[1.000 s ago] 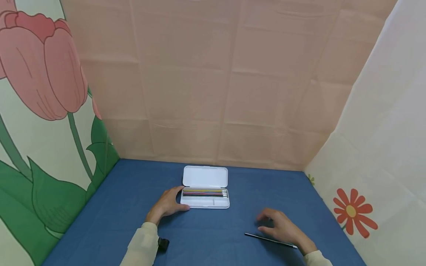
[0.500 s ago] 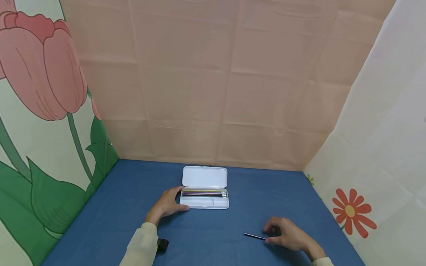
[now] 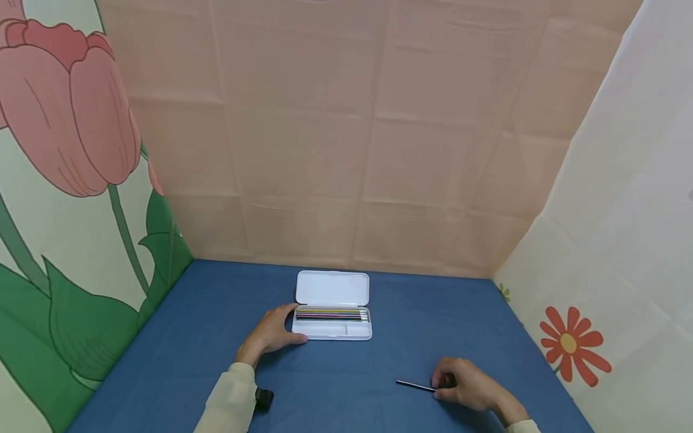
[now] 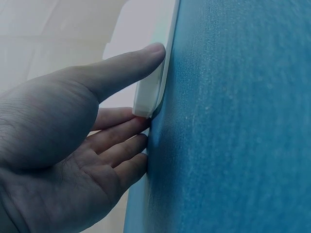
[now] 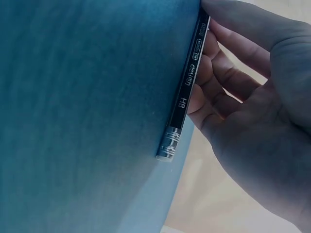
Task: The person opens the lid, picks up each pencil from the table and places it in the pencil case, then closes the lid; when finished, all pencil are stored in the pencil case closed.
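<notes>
A white pencil case [image 3: 319, 330] lies with its lid back on the blue cloth, and several coloured pencils [image 3: 330, 314] sit in its rear compartment. My left hand [image 3: 275, 329] holds the case's left end, thumb at the front side and fingers at the left and back; the left wrist view shows the thumb [image 4: 129, 68] along the case wall [image 4: 151, 90]. My right hand [image 3: 468, 385] pinches a dark pencil [image 3: 414, 385] near the front right. In the right wrist view that pencil [image 5: 187, 87] shows "HB" and a silvery end, low against the cloth.
Blue cloth [image 3: 346, 379] covers the table. A beige sheet [image 3: 346, 150] hangs behind, a tulip-printed sheet [image 3: 81, 120] stands at the left and a white flowered sheet [image 3: 612, 240] at the right. A small black object [image 3: 264, 399] sits beside the left wrist.
My right hand, earlier above the pencil with fingers apart, has moved down and slightly right, and its fingers have closed on the pencil. The left hand and case have stayed put.
</notes>
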Demonstrator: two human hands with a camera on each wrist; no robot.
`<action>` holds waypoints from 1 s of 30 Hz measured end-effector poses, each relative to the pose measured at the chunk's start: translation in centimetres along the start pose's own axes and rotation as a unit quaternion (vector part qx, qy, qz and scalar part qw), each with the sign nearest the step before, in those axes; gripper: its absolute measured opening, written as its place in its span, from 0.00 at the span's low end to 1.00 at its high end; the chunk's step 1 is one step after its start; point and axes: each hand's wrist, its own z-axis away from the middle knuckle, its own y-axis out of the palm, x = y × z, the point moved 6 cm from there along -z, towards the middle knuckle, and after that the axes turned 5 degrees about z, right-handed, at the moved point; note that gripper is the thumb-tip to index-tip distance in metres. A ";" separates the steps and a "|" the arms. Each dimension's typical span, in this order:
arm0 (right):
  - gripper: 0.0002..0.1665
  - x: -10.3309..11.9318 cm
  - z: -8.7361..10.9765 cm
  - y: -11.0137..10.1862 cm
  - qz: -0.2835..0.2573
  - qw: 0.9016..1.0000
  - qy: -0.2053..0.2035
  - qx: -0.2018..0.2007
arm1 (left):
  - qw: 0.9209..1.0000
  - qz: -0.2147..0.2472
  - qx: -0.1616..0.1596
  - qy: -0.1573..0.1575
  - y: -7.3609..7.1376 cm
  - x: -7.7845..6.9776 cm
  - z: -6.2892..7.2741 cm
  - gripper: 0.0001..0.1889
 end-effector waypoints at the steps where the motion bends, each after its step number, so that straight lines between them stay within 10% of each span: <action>1: 0.07 0.0 0.0 0.0 0.000 1.000 -0.003 0.002 | 1.000 0.001 0.000 0.000 0.0 0.0 0.0 0.50; 30: 0.06 1.3 -1.9 -1.1 -0.020 0.999 -0.030 -0.012 | 1.000 -0.001 -0.001 0.000 -0.1 0.0 0.1 0.50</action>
